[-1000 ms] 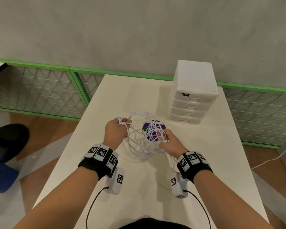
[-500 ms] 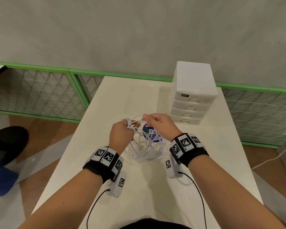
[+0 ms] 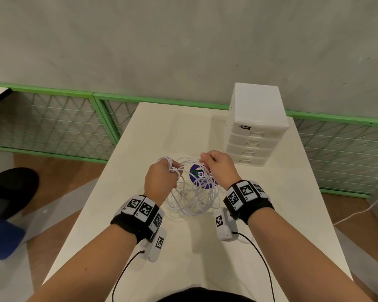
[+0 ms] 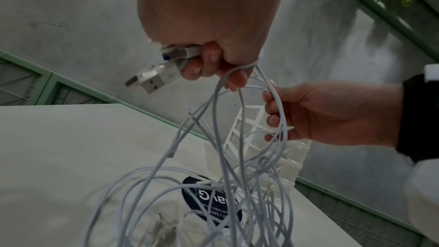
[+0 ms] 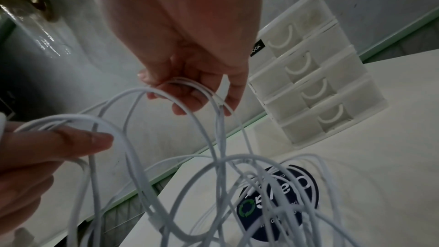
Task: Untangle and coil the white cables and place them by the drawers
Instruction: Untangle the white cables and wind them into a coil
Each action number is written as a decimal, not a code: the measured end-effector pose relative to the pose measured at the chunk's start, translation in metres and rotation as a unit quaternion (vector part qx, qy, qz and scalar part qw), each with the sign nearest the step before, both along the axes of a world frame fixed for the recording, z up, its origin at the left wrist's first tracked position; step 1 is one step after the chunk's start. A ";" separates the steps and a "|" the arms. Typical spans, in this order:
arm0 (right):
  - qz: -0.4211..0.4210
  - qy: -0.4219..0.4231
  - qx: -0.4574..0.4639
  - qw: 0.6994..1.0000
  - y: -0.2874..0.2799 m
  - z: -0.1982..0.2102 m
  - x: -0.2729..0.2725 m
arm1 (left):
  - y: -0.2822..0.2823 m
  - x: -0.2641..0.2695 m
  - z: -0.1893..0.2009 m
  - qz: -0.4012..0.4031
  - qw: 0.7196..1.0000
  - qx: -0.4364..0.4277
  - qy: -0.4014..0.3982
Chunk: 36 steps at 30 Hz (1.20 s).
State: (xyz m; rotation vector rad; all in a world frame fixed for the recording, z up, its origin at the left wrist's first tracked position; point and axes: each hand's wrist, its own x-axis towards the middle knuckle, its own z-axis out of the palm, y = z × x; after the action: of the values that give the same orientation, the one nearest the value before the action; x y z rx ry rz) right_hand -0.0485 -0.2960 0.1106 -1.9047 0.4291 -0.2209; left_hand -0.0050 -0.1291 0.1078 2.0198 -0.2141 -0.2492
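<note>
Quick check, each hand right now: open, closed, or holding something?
Left hand: closed, gripping white cables and their USB plugs.
Right hand: closed, pinching loops of the cables.

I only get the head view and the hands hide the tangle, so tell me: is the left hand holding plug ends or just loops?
Observer: Plug ends. The left wrist view shows the left hand gripping two USB plugs that stick out past its fingers.
Operator: And the right hand?
Observer: The right wrist view shows the right hand pinching a loop of the white cables between thumb and fingers.
Operator: Drawers shut?
Observer: The right wrist view shows all four drawers pushed in.
</note>
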 end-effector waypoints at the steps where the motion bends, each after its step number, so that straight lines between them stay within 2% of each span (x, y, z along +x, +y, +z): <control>1: 0.001 -0.001 0.000 1.000 -0.001 0.001 -0.001 | 0.000 0.000 0.001 -0.004 1.000 -0.001 -0.003; 6: 0.011 -0.019 0.023 0.999 -0.010 -0.003 -0.010 | 0.006 0.005 0.006 -0.005 0.999 -0.029 0.028; 9: -0.029 -0.055 -0.037 0.997 -0.018 -0.009 -0.016 | 0.012 0.009 0.005 -0.030 0.997 -0.004 0.066; 12: -0.080 -0.043 -0.061 0.994 -0.023 -0.015 -0.017 | 0.015 0.013 0.006 -0.033 0.995 -0.002 0.093; 19: -0.180 -0.042 -0.025 0.982 -0.035 -0.016 -0.019 | 0.027 0.024 0.005 -0.044 0.997 0.021 0.064; 25: -0.267 -0.078 0.068 0.958 -0.038 -0.019 -0.023 | 0.032 0.027 0.016 -0.016 0.998 0.014 0.059; 27: -0.240 -0.090 0.078 0.963 -0.034 -0.017 -0.025 | 0.031 0.024 0.019 -0.032 0.996 0.020 0.077; 31: -0.110 -0.118 0.066 0.985 -0.016 -0.015 -0.022 | 0.019 0.013 0.030 -0.106 0.992 -0.002 0.069; 33: -0.032 -0.122 -0.016 0.992 -0.007 -0.015 -0.020 | 0.009 0.009 0.037 -0.128 0.990 -0.026 0.056; 36: 0.078 -0.104 -0.156 0.979 0.004 -0.015 -0.017 | -0.002 0.005 0.045 -0.149 0.985 -0.059 0.059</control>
State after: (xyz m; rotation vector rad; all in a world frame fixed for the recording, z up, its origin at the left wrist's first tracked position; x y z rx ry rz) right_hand -0.0654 -0.2917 0.0951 -2.1828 0.1057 -0.3973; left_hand -0.0002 -0.1312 0.1525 1.8447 -0.4461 -0.5315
